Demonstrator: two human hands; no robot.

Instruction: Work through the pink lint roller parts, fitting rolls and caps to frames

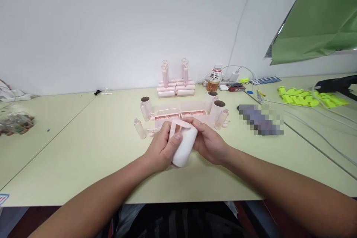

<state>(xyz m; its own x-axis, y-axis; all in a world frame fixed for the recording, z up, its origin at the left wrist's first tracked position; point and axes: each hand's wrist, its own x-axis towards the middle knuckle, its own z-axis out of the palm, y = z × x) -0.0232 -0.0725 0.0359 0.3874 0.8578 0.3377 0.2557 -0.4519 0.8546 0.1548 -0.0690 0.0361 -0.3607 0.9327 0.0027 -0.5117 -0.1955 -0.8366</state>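
Above the near part of the table, both hands hold a lint roller (185,148) with a white roll in a pale pink frame, tilted. My left hand (158,150) wraps around its left side, thumb lying on the white roll. My right hand (209,142) closes on its upper right end; some of those fingers are hidden behind it. Just beyond the hands lie open pink cases (167,117). Small translucent pink bottle-shaped tubes (140,129) and white rolls with brown cores (217,111) stand to both sides.
Against the wall stand several assembled pink rollers (166,92) with upright handles. Right of them are a drink bottle (214,78), white cables (251,72), a blurred-out object (260,119), yellow pieces (304,97) and a black tool (336,84). A bag of small items (16,122) lies far left.
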